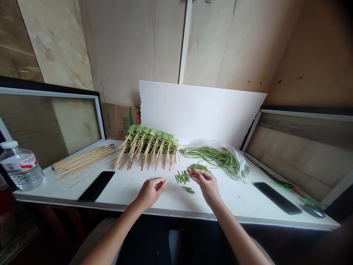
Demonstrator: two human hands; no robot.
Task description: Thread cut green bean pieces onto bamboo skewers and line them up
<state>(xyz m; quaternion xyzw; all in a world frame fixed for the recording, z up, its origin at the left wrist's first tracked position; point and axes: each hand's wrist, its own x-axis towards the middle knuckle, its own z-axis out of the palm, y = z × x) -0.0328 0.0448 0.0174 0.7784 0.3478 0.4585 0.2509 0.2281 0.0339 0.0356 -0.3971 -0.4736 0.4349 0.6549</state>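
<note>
Bean row (182, 177), 1: on thin stick (171, 180) above table (237, 200), back fr. front edge. L hand (151, 190), R hand (206, 182): pinching 1 end each, prob. so bits stay lined up. Loaded skewers (151, 138): twd back edge, bare ends frontward, prob. for grip.

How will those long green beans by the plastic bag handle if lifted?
The long beans will probably droop, since they lie in loose curves. They may tangle, as many cross. The clear bag may drag along, since its film bunches around their right end.
</note>
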